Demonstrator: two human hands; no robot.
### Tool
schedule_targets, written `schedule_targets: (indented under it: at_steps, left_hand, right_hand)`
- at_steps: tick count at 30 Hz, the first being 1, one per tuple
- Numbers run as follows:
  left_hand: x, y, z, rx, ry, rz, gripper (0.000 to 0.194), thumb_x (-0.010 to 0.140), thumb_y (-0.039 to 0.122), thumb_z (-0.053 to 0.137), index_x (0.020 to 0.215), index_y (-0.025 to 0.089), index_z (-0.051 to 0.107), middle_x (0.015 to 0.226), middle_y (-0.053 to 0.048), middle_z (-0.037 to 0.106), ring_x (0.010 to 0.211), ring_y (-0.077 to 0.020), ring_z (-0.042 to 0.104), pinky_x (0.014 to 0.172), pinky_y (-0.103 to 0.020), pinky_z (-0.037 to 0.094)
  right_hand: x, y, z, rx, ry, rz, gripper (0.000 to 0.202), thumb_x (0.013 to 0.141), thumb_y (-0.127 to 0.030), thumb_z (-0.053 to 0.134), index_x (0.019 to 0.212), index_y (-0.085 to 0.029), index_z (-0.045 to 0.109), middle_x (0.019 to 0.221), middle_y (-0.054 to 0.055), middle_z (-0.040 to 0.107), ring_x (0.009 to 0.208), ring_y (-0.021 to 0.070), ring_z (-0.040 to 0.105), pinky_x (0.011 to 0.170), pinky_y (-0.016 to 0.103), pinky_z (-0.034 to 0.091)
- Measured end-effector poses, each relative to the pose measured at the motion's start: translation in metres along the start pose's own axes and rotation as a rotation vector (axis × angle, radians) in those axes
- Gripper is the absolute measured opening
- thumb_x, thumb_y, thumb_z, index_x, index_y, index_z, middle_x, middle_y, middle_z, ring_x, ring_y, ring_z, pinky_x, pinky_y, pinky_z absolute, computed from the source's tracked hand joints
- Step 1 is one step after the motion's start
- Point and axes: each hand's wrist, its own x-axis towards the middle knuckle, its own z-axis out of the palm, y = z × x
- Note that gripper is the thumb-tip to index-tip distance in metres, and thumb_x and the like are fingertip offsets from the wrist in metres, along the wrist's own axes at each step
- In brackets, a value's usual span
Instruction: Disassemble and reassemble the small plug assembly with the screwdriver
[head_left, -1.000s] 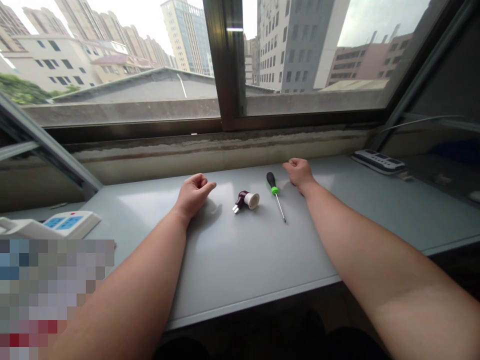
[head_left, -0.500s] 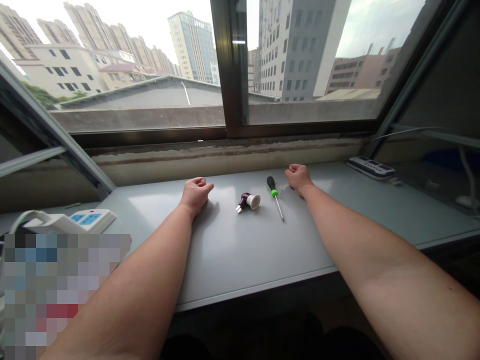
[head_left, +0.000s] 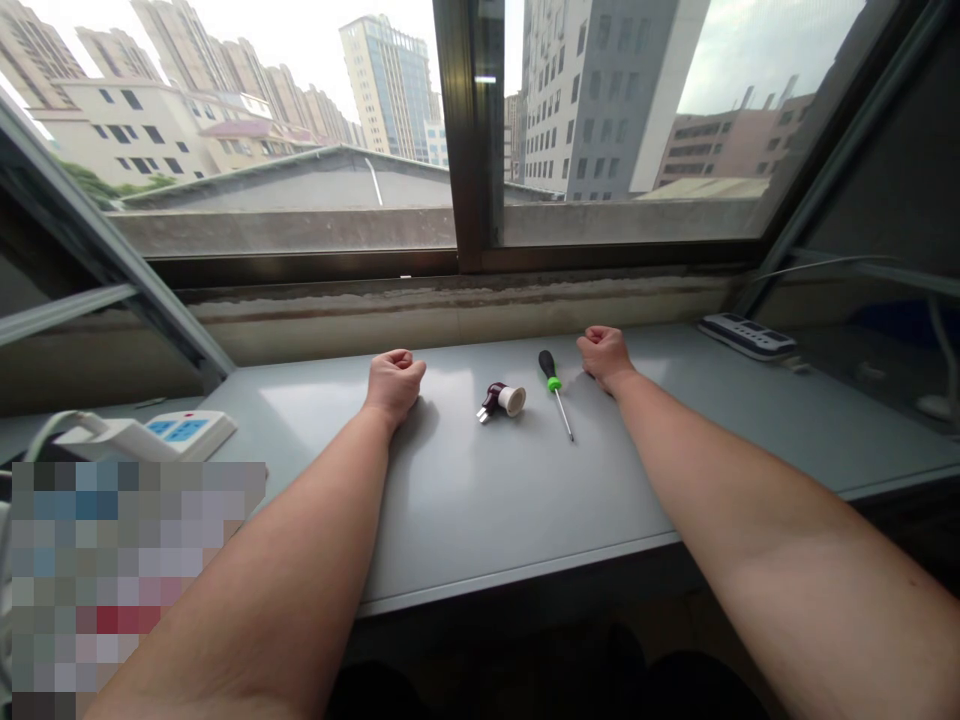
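My left hand (head_left: 395, 386) rests on the grey tabletop (head_left: 487, 500) as a closed fist, with nothing showing in it. To the right of it lies a small dark-red and white plug-in lamp holder (head_left: 510, 400), its metal prongs pointing left and its round white end facing right. A screwdriver (head_left: 555, 386) with a black and green handle and a thin metal shaft lies between that and my right hand (head_left: 604, 355). The right hand is also balled into a fist on the table, close to the screwdriver's handle but apart from it.
A white power strip (head_left: 187, 432) with blue sockets sits at the left, beside a blurred-out patch. Another power strip (head_left: 748, 336) lies at the far right. Metal frame bars (head_left: 172, 320) rise on both sides, and a window (head_left: 472, 240) stands behind the table.
The view has shifted slightly, so everything appears a little further right. My left thumb sits closer against the fist. The lamp holder and screwdriver remain in place on the table.
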Motion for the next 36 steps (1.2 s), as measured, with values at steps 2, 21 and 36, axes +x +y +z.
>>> schedule_targets:
  at_steps: [2, 21, 36]
  left_hand:
    - [-0.001, 0.001, 0.0, 0.005, 0.004, 0.0, 0.038, 0.06, 0.027, 0.062, 0.064, 0.024, 0.024, 0.061, 0.007, 0.018, 0.051, -0.0072, 0.018, 0.046, -0.023, 0.018]
    - [0.003, 0.004, -0.005, -0.094, -0.135, 0.036, 0.043, 0.085, 0.055, 0.066, 0.12, 0.029, 0.062, 0.125, -0.008, 0.068, 0.119, -0.0239, 0.065, 0.097, -0.036, 0.054]
    - [0.0, 0.009, 0.001, 0.121, -0.224, 0.359, 0.031, 0.085, 0.044, 0.074, 0.104, 0.02, 0.077, 0.121, -0.011, 0.069, 0.11, -0.0264, 0.07, 0.104, -0.043, 0.056]
  right_hand:
    - [0.0, 0.0, 0.0, -0.001, -0.001, -0.005, 0.029, 0.069, -0.022, 0.06, 0.062, -0.027, 0.032, 0.06, -0.005, 0.02, 0.057, 0.0134, 0.026, 0.049, 0.027, 0.033]
    - [0.01, 0.018, 0.012, 0.059, -0.229, -0.186, 0.064, 0.094, -0.059, 0.051, 0.149, -0.027, 0.049, 0.136, 0.01, 0.068, 0.135, 0.0224, 0.058, 0.111, 0.039, 0.045]
    - [0.011, 0.012, 0.013, -0.317, -0.272, -0.225, 0.073, 0.081, -0.07, 0.065, 0.134, -0.02, 0.062, 0.109, 0.012, 0.071, 0.097, 0.0282, 0.067, 0.091, 0.044, 0.052]
